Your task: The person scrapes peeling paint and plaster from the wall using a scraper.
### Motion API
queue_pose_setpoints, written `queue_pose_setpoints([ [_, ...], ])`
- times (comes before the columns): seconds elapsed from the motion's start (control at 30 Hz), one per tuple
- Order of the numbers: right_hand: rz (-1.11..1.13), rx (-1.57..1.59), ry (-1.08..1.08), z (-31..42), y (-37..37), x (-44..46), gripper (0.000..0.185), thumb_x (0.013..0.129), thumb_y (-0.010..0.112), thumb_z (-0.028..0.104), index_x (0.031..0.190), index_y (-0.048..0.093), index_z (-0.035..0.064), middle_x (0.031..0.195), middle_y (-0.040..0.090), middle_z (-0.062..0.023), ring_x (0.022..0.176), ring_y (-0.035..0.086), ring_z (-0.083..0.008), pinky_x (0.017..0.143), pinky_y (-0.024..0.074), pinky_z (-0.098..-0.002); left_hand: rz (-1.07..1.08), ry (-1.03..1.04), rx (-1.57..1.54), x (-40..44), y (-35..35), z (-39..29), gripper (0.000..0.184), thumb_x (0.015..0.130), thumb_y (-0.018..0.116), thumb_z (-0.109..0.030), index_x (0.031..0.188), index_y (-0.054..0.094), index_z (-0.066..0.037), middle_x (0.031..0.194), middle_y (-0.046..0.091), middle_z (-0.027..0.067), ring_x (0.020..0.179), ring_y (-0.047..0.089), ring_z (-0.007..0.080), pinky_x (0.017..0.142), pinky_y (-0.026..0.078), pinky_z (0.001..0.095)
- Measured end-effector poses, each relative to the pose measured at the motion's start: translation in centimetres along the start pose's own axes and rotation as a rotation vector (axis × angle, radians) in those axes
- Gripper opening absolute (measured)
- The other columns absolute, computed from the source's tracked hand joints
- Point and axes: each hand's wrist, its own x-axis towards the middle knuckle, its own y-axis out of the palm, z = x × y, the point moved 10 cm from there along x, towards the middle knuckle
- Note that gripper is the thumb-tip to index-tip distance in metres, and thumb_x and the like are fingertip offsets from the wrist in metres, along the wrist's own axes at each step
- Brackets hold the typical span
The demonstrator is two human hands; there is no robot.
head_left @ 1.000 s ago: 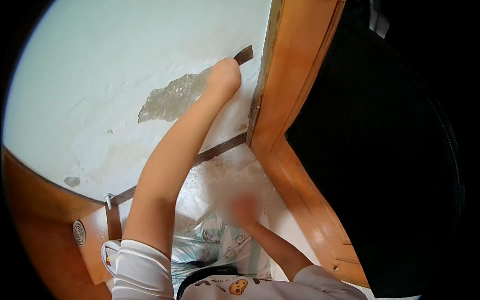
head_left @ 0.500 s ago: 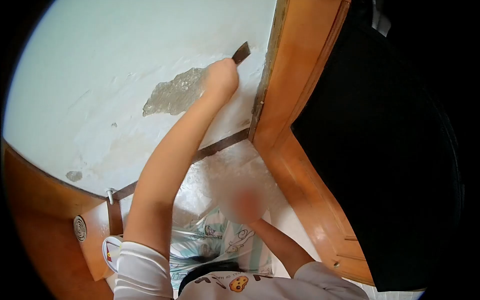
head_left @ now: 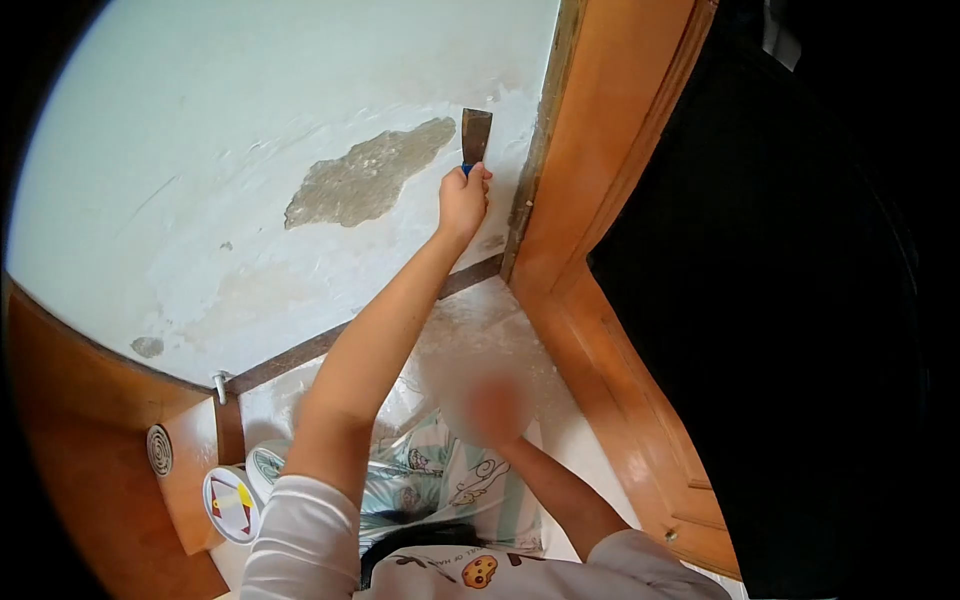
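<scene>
My left hand [head_left: 463, 205] is wrapped round the blue handle of a putty knife [head_left: 477, 135]. The knife's worn, dark metal blade points up, close to the white wall [head_left: 300, 60]. Just left of the blade is a bare grey patch [head_left: 350, 180] where the wall's coating is gone; a gap separates them in this view. Whether the blade touches the wall I cannot tell. Lower down, my right hand [head_left: 495, 408] is over my lap, near my patterned trousers [head_left: 435, 470]. A blur covers its fingers, so its grip is hidden.
A brown wooden door frame [head_left: 600, 130] borders the wall on the right. Dark skirting [head_left: 300, 352] runs along the wall's foot. White round tubs [head_left: 232, 503] stand at lower left, near a floor drain [head_left: 159, 450]. A large black shape [head_left: 770, 330] covers the right side.
My left hand has moved down and slightly right with the putty knife, away from the grey patch. The blade now points nearly straight up. My right hand has hardly moved.
</scene>
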Motion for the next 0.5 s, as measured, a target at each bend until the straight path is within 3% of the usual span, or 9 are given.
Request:
queue_pose_setpoints([
  [0.2,-0.029,-0.023,-0.016,0.1,-0.4,0.3,0.016,0.078,0.058,0.017,0.084,0.056,0.0029,0.081,0.054,-0.013,0.077,0.051,-0.0279,0.07,0.0393,-0.0416,-0.033,0.077,0.021,1.6,0.1,0.6,0.025,0.092,0.045,-0.024,0.078,0.05,-0.004,0.058,0.043,-0.002,0.045,0.038,0.0075,0.041,0.032,0.0235],
  [0.3,-0.042,-0.037,-0.023,0.4,-0.3,0.3,0.015,0.077,0.058,0.017,0.082,0.057,0.0028,0.079,0.053,-0.0131,0.076,0.051,-0.0283,0.068,0.0392,-0.0419,-0.065,0.209,0.061,2.3,0.6,-1.6,0.025,0.091,0.048,-0.024,0.076,0.05,-0.005,0.057,0.044,-0.0018,0.046,0.039,0.0074,0.041,0.033,0.0237],
  [0.37,-0.048,-0.053,-0.013,0.2,-0.4,0.5,0.015,0.077,0.058,0.017,0.081,0.056,0.0032,0.078,0.053,-0.0133,0.075,0.051,-0.0287,0.068,0.0391,-0.0423,-0.062,0.464,0.114,4.6,2.4,-6.7,0.025,0.09,0.049,-0.023,0.073,0.05,-0.005,0.056,0.044,-0.0018,0.046,0.04,0.0077,0.04,0.033,0.0237],
  [0.5,-0.05,-0.078,0.057,-0.6,0.0,0.4,0.015,0.075,0.059,0.019,0.077,0.055,0.0045,0.076,0.053,-0.0143,0.073,0.051,-0.0297,0.066,0.0388,-0.0432,-0.082,0.392,0.104,3.6,4.4,-8.9,0.028,0.091,0.047,-0.023,0.071,0.049,-0.004,0.055,0.044,-0.0006,0.045,0.042,0.0089,0.04,0.033,0.0243],
])
